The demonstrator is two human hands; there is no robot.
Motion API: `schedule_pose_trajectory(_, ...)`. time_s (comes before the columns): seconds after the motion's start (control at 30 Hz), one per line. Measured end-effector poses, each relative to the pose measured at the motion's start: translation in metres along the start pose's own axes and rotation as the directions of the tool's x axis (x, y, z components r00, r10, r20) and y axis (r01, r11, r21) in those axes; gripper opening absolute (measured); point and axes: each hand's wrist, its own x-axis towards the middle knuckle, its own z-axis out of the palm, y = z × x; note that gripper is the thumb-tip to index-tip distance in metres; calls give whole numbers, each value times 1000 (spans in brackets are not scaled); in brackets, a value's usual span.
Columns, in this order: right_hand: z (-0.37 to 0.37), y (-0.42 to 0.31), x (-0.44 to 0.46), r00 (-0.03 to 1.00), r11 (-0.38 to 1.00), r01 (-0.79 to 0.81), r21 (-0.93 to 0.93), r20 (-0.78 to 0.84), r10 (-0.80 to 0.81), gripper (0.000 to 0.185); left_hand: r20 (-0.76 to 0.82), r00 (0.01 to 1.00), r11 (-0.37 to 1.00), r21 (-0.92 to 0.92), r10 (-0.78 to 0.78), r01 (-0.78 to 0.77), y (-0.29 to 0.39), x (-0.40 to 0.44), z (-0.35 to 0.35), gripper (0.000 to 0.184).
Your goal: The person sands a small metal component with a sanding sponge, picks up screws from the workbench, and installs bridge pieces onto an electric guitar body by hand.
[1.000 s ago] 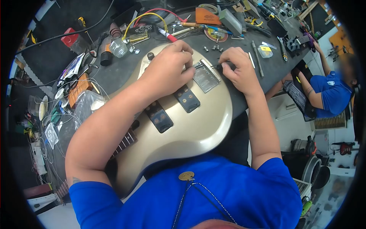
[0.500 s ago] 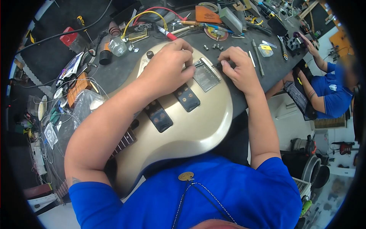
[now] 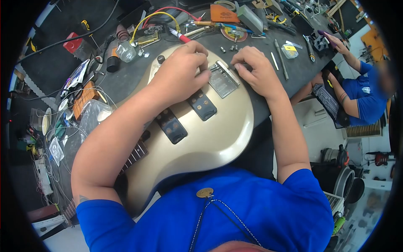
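Observation:
A pale gold electric bass or guitar body [image 3: 222, 143] lies across the bench in front of me. Its metal bridge [image 3: 223, 86] is near the far end, beside two dark pickups [image 3: 171, 127]. Over the bridge's left side is my left hand [image 3: 189, 67], fingers curled and thumb near the metal; anything in them is hidden. My right hand [image 3: 254, 69] is closed at the bridge's right end, thumb and forefinger together, and I cannot make out what they hold. A thin red-and-white tool [image 3: 183, 38] runs up to my left knuckles; whether I touch it is unclear.
Small metal parts [image 3: 228, 49] lie beyond the body. A glass jar [image 3: 126, 52], an orange box [image 3: 224, 13] and a clear case [image 3: 289, 51] stand on the cluttered bench [image 3: 138, 73]. A co-worker in a blue shirt [image 3: 369, 94] sits at the right.
The whole view has shifted slightly. My right hand has moved a little left, closer to the bridge's end. My left hand stays over the bridge.

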Motion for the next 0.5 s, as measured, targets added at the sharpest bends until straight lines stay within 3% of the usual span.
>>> schedule_pose_trajectory(0.13,0,-4,2,1000,987,29,161,8,-30,10,13,999,999,-9,-30,31,4,0,-3,17)
schedule_pose_trajectory(0.23,0,-6,-1,996,970,-87,226,-4,90,15,0,1000,1000,0,-11,11,2,0,-1,17)
schedule_pose_trajectory(0.33,-3,-5,-4,986,977,-169,127,20,168,19,-1,1000,1000,3,-13,13,1,1,0,18)
schedule_pose_trajectory(0.43,1,-6,-1,999,989,-36,140,-21,39,18,12,1000,1000,-13,-20,20,2,-1,-1,18)
schedule_pose_trajectory(0.5,2,-2,0,999,985,-39,167,18,37,17,5,1000,1000,3,-1,1,1,0,-1,18)
